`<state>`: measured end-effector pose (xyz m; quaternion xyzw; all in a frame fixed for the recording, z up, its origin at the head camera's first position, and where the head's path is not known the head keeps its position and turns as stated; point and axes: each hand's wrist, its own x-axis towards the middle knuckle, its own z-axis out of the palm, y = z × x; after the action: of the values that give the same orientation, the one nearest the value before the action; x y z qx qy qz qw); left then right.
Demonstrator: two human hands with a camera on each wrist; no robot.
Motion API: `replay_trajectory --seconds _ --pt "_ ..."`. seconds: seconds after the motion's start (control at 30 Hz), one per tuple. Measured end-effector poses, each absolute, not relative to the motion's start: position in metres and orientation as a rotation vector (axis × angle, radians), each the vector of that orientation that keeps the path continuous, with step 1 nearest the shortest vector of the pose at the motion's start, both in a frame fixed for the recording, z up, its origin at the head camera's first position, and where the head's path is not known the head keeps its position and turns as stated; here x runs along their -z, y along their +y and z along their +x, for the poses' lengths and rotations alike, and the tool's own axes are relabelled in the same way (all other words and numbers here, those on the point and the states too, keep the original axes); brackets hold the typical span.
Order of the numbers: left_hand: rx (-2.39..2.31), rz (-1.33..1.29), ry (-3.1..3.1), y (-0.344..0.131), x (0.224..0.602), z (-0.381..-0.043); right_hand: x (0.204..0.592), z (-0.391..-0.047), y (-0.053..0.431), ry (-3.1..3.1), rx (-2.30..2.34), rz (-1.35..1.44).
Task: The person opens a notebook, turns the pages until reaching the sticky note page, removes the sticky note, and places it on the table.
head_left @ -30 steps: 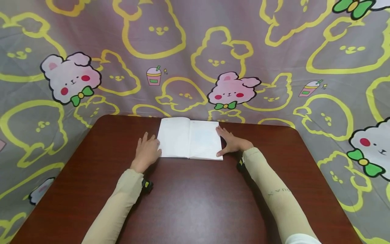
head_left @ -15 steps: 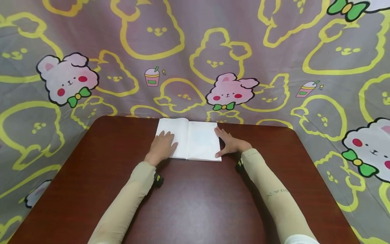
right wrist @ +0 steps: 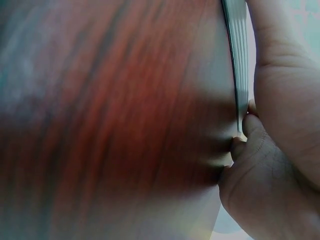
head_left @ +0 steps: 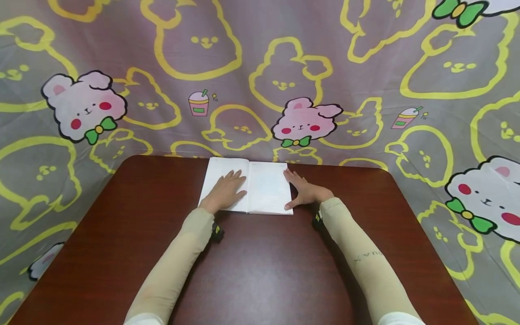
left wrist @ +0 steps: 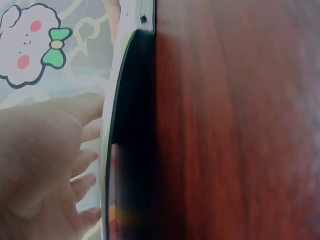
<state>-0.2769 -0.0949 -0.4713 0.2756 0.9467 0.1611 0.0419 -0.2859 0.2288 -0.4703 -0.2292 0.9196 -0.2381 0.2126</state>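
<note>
An open book (head_left: 268, 189) with white pages lies near the far edge of the brown table (head_left: 260, 271). On its left page rests my left hand (head_left: 226, 192), fingers spread and fairly straight. In the left wrist view the fingertips of the left hand (left wrist: 45, 160) touch the page, and the cover bows up a little over a dark gap above the table. My right hand (head_left: 305, 189) is at the book's right edge, thumb near the lower corner and fingers near the upper one. The right wrist view shows the right hand (right wrist: 275, 135) beside the stacked page edges (right wrist: 239, 55).
A grey curtain (head_left: 227, 54) with yellow outlines and cartoon rabbits hangs behind the table and along both sides. Each wrist carries a small black camera, such as the left wrist camera (head_left: 217, 233).
My left hand has moved right, from the book's left edge onto the left page, and its fingers have spread. My right hand has stayed at the right edge.
</note>
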Motion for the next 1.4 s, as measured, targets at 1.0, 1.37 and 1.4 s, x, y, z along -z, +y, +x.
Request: replay_trajectory --seconds 1.0,1.37,1.4 --pt "-0.434 0.634 2.789 -0.096 0.469 -0.276 0.469 -0.284 0.229 2.564 0.656 -0.630" --pt "-0.439 0.581 2.778 -0.097 0.469 -0.271 0.471 -0.287 0.227 2.547 0.664 -0.637" --pt "-0.438 0.577 2.776 -0.098 0.469 -0.271 0.472 -0.287 0.227 2.548 0.656 -0.640"
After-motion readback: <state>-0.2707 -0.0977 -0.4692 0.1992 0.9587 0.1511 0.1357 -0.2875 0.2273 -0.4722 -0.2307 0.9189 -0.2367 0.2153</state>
